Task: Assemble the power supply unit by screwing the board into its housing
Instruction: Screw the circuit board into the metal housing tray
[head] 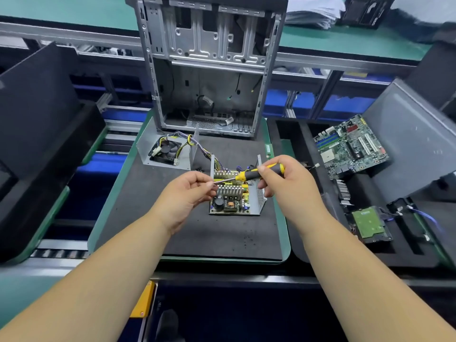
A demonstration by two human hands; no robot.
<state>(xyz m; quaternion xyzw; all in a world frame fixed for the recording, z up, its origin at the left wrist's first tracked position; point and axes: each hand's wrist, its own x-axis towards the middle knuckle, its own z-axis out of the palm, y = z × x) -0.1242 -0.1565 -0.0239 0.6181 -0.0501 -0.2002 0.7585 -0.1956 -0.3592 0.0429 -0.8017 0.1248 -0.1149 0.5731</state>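
Board (pixel 229 202), a populated circuit board with finned aluminium heatsinks, a black cylindrical capacitor and a copper-wound coil, is seen seated in its housing (pixel 261 193), an open shell of thin folded sheet metal with a perforated side wall, set on the dark foam mat (pixel 197 233) of the green-edged worktop (pixel 283 230). Above it, a screwdriver (pixel 249 174) with a rubbery yellow-and-black handle and slim steel shaft is held level. The handle is gripped by the right hand (pixel 278 178), fingers curled round it. The shaft tip is pinched by the left hand (pixel 190 191) between thumb and fingertips; whether a screw is held there cannot be told. Farther back on the mat, a second sheet-metal cover (pixel 148 146) carrying a black square fan (pixel 165 150) is linked to the board by a bundle of coloured wires (pixel 199 145). Behind it, a bare steel computer chassis (pixel 209 65) stands upright. To the right, a green motherboard (pixel 352 146) lies in black foam.
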